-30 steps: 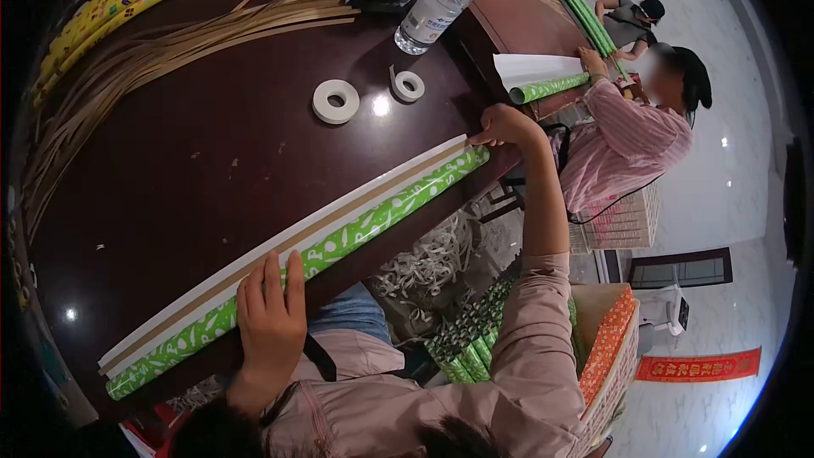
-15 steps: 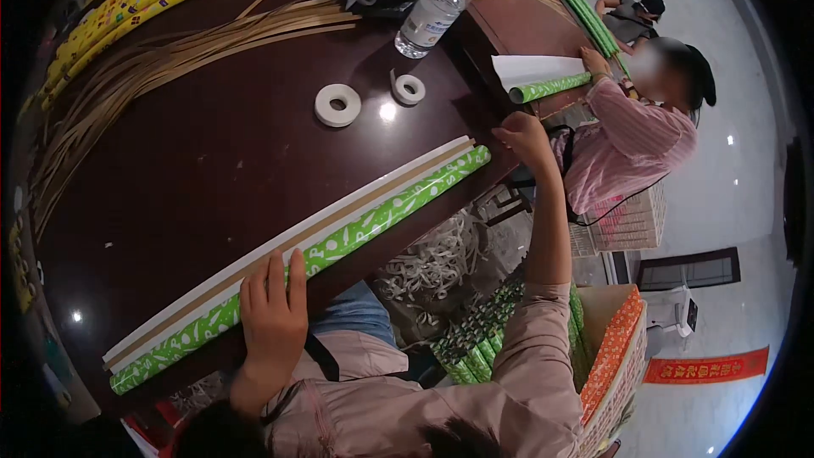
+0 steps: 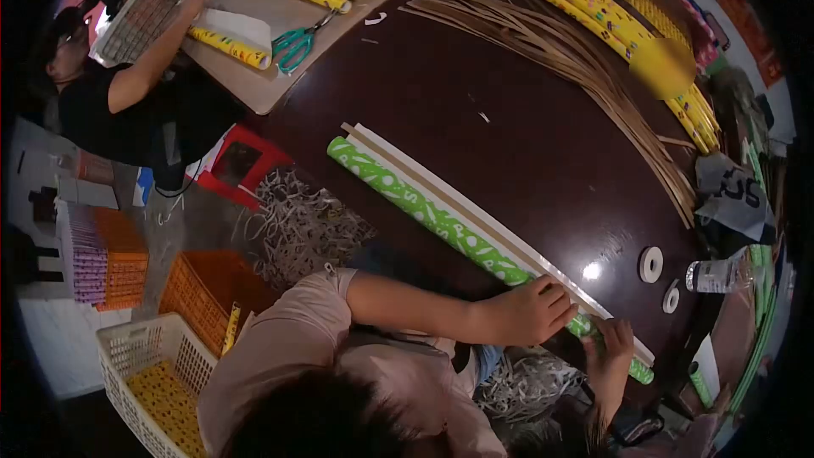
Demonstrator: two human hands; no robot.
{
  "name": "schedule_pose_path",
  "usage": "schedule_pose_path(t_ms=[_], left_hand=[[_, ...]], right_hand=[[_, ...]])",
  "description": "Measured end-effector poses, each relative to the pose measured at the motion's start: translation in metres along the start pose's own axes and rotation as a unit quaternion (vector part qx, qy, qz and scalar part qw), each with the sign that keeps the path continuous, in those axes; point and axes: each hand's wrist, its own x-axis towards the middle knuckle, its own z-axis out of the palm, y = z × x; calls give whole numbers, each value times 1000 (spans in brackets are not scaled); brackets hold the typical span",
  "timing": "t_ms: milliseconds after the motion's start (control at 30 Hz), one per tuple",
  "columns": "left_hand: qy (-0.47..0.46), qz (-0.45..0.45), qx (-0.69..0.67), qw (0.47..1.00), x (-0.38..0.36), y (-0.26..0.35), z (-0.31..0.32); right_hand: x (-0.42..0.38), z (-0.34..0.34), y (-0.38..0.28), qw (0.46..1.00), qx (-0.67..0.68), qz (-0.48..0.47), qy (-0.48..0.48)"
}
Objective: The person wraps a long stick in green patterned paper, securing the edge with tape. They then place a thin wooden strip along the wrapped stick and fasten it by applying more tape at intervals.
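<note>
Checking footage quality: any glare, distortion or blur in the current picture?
All in head view: bright glare on the dark table, left of the larger white roll; fisheye curvature and black corners; a smeared patch over the yellow rolls; legible pattern on the green roll.

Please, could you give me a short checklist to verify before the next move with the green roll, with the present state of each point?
1. Left hand and right hand both at the green roll: ok, close together, nearer one end.
2. Firm grip: cannot tell, the contact is partly hidden.
3. White sheet open along the roll: ok where visible.
4. Brown strip lying lengthwise beside the green part: ok where visible; under the hands, cannot tell.
5. White tape rolls nearby: ok, two lie on the dark table.
6. Teal scissors close by: not ok, they lie well away from both hands.
</note>
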Motion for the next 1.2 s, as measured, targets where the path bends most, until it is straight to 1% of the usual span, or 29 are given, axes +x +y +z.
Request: schedule_pose_path(t_ms=[33,167,233,300,400,433,500,533,600,633,667,700,733,833,933,1000,1033,1100,1133,1200], left_hand=[[8,8,-9,1000,-1,-1,1],[16,-11,-29,999,0,0,7],[33,-10,-25,999,-1,0,7],[20,0,-27,999,-3,0,5],[21,18,-24,999,-2,-3,3],[31,41,-19,999,-2,-8,2],[7,55,-21,998,-5,-19,-4],[0,52,10,999,-7,-28,-10],[-24,98,72,992,-17,-58,-35],[-56,86,77,992,-23,-71,-49],[-70,70,104,990,-28,-81,-62],[-54,81,143,985,-32,-93,-72],[-36,91,180,979,-36,-103,-80],[-55,118,195,972,-44,-109,-93],[-81,133,155,976,-53,-112,-93],[-121,130,154,972,-56,-114,-95],[-121,129,150,973,-56,-114,-95],[-107,139,146,974,-56,-117,-95],[-95,139,144,975,-55,-119,-95],[-95,143,146,974,-54,-116,-97]], right_hand=[[6,-1,-11,997,-52,-52,-5],[7,21,-3,980,-161,-116,19],[5,29,6,975,-170,-140,23],[7,35,9,967,-186,-169,45],[5,37,13,962,-201,-175,52],[6,38,15,963,-203,-169,57],[10,40,19,948,-227,-203,93],[13,38,23,938,-240,-225,108],[13,39,26,932,-260,-212,140],[11,38,28,931,-269,-200,141],[11,38,33,932,-263,-202,149],[8,41,38,928,-272,-198,160],[8,38,35,929,-281,-193,145],[3,42,36,923,-288,-200,159],[9,35,26,927,-269,-216,148],[12,32,24,936,-244,-225,117],[12,33,22,948,-225,-202,103],[16,8,12,970,-132,-184,88],[19,5,7,985,-53,-127,102],[38,9,1,988,24,-83,131]])
